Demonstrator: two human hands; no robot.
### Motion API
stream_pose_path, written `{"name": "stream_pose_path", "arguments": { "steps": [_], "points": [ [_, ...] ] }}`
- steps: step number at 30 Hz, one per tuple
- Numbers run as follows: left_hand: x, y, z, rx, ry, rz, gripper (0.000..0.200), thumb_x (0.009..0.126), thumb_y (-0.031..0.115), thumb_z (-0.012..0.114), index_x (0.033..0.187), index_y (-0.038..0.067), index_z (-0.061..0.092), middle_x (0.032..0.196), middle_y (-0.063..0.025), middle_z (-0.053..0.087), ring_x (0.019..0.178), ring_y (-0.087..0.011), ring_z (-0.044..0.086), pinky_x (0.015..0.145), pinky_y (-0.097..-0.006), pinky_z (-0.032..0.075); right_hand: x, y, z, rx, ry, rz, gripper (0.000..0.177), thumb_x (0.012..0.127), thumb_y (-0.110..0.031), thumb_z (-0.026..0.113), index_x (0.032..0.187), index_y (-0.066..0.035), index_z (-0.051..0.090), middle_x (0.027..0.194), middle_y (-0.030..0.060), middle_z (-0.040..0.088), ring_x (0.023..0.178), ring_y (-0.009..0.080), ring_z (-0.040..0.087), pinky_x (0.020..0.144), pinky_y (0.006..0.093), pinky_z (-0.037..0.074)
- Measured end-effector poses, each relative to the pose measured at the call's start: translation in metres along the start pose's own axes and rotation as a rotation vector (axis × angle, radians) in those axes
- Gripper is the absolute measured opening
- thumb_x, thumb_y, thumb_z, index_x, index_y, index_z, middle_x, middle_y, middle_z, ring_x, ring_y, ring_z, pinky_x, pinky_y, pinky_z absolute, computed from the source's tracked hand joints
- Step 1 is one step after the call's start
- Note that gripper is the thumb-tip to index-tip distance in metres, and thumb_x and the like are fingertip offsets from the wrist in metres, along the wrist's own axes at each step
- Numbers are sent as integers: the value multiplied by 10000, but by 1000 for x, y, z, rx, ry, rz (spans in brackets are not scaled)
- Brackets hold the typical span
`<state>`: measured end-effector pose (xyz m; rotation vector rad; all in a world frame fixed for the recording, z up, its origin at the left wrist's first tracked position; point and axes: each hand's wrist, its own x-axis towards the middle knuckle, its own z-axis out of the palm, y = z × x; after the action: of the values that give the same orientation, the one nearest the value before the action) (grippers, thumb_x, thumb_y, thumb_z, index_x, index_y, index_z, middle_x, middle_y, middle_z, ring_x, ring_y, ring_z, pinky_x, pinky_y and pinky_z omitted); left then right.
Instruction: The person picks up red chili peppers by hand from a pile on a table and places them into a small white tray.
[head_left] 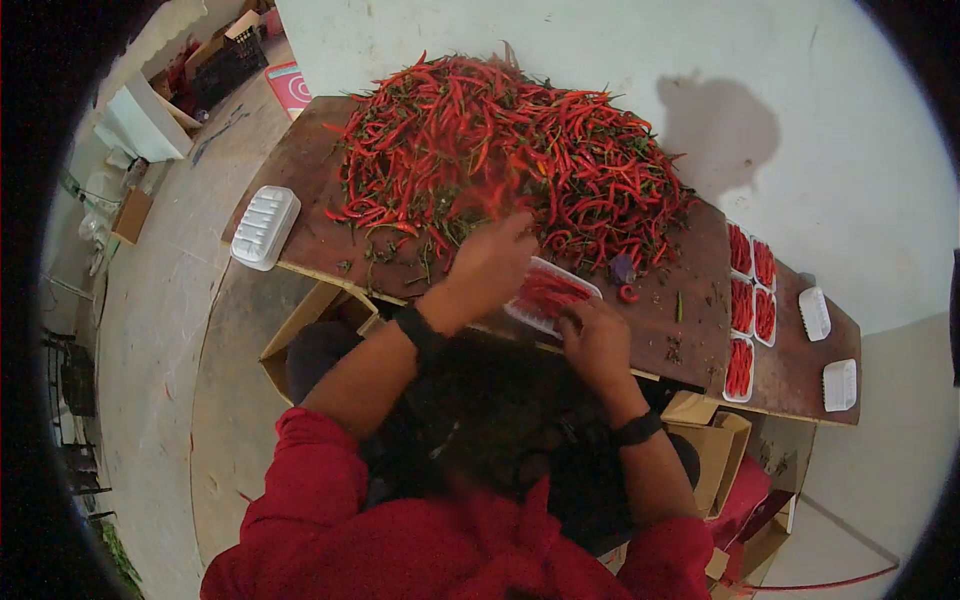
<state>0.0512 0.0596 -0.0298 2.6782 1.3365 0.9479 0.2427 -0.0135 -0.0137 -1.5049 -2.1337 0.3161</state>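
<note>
A big heap of red chillies [500,150] with green stems covers the far part of a brown table [300,160]. My left hand [490,262] reaches to the near edge of the heap, its fingers blurred among the chillies. In front of it a white foam tray [550,298] holds some chillies. My right hand [592,335] grips that tray's near right corner at the table's front edge. Both wrists carry black bands, and my sleeves are red.
Several filled chilli trays [750,300] lie in rows at the table's right, with two empty white trays [826,345] beyond them. A stack of empty trays [265,226] sits on the left corner. Cardboard boxes [715,450] stand under the table. A white wall rises behind.
</note>
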Motion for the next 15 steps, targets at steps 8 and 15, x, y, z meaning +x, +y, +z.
{"name": "stream_pose_path", "arguments": {
  "steps": [8, 15],
  "points": [
    [-9, -25, -6, 113, -65, -238, 227, 757, 81, 560, 976, 20, 553, 1042, -194, 563, 890, -378, 576, 767, -446, 481, -1, 0, -4, 31, 21, -11, 129, 737, -105, 643, 849, -41, 642, 819, 149, 609, 754, 336, 598, 662, 415, 470],
    [-14, -12, -34, -157, 120, -281, 223, 766, 88, 588, 977, 19, 558, 926, -167, 591, 891, -349, 583, 753, -418, 475, 0, -2, -2, 81, -12, 33, 144, 756, -107, 638, 875, -28, 651, 857, 163, 626, 757, 316, 615, 660, 379, 478]
  ]
}}
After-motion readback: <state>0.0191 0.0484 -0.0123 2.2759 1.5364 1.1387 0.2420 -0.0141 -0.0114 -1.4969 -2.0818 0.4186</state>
